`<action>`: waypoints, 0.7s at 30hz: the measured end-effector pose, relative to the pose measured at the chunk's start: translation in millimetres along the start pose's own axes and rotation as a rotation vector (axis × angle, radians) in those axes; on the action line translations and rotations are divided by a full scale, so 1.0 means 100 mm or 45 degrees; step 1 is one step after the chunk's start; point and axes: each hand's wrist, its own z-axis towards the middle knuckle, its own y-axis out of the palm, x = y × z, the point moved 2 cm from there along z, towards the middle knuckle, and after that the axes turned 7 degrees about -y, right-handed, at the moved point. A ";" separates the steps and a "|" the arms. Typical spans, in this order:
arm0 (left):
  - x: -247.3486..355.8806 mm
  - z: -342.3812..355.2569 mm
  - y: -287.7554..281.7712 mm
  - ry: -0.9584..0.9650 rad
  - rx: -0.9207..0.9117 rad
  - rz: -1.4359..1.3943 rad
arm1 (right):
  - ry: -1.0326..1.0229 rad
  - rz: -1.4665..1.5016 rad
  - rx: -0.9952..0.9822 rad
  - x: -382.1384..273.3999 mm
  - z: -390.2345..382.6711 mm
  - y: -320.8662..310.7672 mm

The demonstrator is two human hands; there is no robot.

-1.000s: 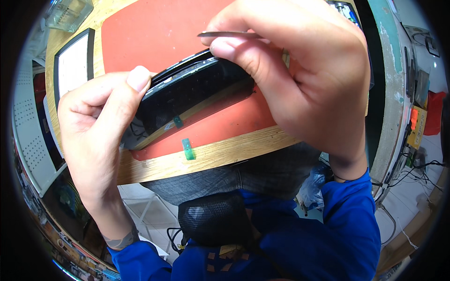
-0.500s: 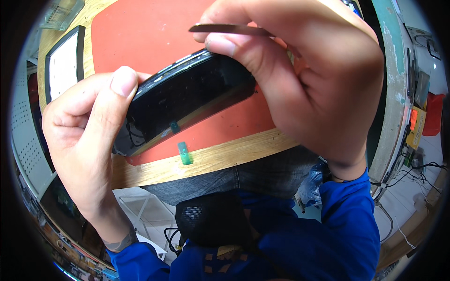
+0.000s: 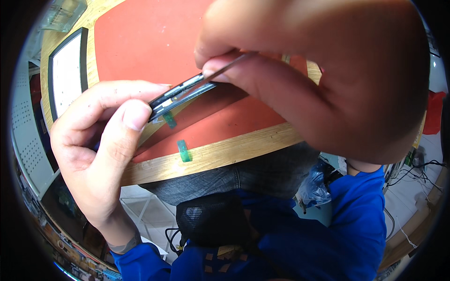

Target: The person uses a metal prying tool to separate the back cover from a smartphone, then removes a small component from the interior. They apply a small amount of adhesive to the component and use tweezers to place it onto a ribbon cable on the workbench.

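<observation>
Between my two hands a glossy black phone (image 3: 169, 101) is tilted so its long narrow edge faces up, showing small metallic parts along it. Its shiny face mirrors the red mat and the green tape. My left hand (image 3: 101, 136) is closed on the phone's left end, thumb on the near side and fingers behind. A thin metal blade (image 3: 233, 63) is pinched between the thumb and forefinger of my right hand (image 3: 323, 84). The blade slants down to the left, its tip at the phone's edge. My right thumb and fingertips lie against the phone's right end.
Below the hands lies a red mat (image 3: 140, 37) on a wooden table (image 3: 211, 158), with a strip of green tape (image 3: 183, 151) by the near edge. A black-framed white panel (image 3: 68, 70) stands at left. A black mesh pouch (image 3: 211, 218) hangs before my lap.
The phone has been tipped so its edge shows more and its face less. My right hand has come nearer and turned, bringing the blade from above the phone down to its edge.
</observation>
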 end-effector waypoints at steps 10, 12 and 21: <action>-0.06 0.07 -0.01 -0.149 -0.035 -0.152 | -0.045 0.069 -0.306 0.13 0.04 0.08; -0.05 0.10 -0.02 -0.145 -0.070 -0.139 | -0.050 0.096 -0.333 0.18 0.06 0.11; -0.04 0.20 -0.05 -0.244 -0.127 -0.247 | -0.045 0.189 -0.357 0.33 0.17 0.19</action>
